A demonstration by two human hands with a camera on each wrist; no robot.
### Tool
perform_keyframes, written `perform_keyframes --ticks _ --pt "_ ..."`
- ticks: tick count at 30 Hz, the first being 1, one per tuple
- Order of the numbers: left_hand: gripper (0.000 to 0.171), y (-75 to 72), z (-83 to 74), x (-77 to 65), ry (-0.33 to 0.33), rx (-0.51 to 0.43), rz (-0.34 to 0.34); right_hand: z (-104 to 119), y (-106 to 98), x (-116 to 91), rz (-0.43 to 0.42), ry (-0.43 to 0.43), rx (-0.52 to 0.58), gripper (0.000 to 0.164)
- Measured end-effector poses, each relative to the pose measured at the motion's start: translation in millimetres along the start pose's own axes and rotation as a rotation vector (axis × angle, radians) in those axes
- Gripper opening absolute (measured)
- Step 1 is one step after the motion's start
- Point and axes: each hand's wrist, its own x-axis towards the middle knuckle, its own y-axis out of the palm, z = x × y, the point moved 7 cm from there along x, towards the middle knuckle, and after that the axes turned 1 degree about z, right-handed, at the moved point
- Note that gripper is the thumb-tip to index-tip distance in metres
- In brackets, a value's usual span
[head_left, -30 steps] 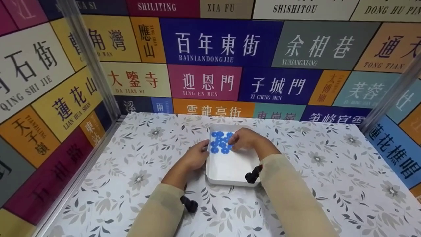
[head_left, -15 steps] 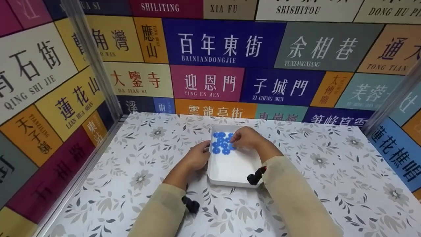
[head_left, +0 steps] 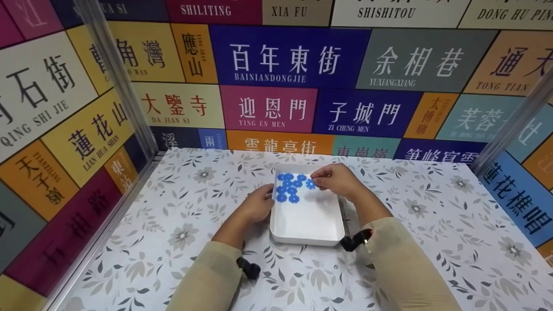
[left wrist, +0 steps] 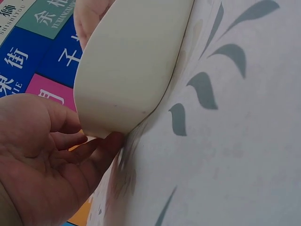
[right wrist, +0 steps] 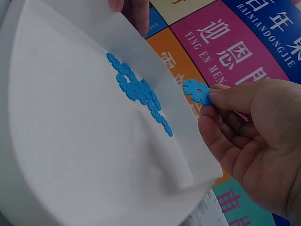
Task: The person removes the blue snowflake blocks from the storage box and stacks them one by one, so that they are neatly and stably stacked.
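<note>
A white rectangular tray [head_left: 309, 220] lies on the table, and blue plastic snowflake building discs [head_left: 286, 188] are gathered at its far left. My right hand [head_left: 337, 179] is above the tray's far right part. Between thumb and fingertips it pinches one blue snowflake disc [right wrist: 196, 92], notched around the edge with a hole in the middle. In the right wrist view the other discs [right wrist: 138, 89] lie flat and overlapping beside the tray's wall. My left hand [head_left: 257, 203] holds the tray's left side, its fingers [left wrist: 113, 143] at the wall and rim.
The table is covered by a white cloth [head_left: 185, 268] with grey flowers and leaves. Coloured panels with printed characters [head_left: 293, 56] stand behind and at both sides. Small black wrist cameras [head_left: 356, 240] sit at both sleeves.
My right hand has moved right and slightly up from the disc cluster, carrying one blue snowflake disc away from the others. The left hand stays on the tray's side.
</note>
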Motion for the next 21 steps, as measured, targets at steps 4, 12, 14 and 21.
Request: perform_keyframes --ticks 4,12,14,21 --pt "0.058 -0.4 -0.1 -0.9 -0.001 -0.024 0.013 -12 -18 -13 -0.059 0.045 0.064 0.027" --pt "0.059 -2.0 -2.4 -4.0 -0.004 -0.06 0.032 -40 -49 -38 -0.113 0.115 0.16 0.032" --pt "0.059 -1.1 -2.1 -3.9 -0.01 -0.083 0.04 -46 -55 -45 -0.122 0.116 0.181 0.034" --pt "0.063 1.5 -0.4 -3.8 -0.039 -0.109 0.062 -69 -70 -65 -0.111 0.128 0.215 0.038"
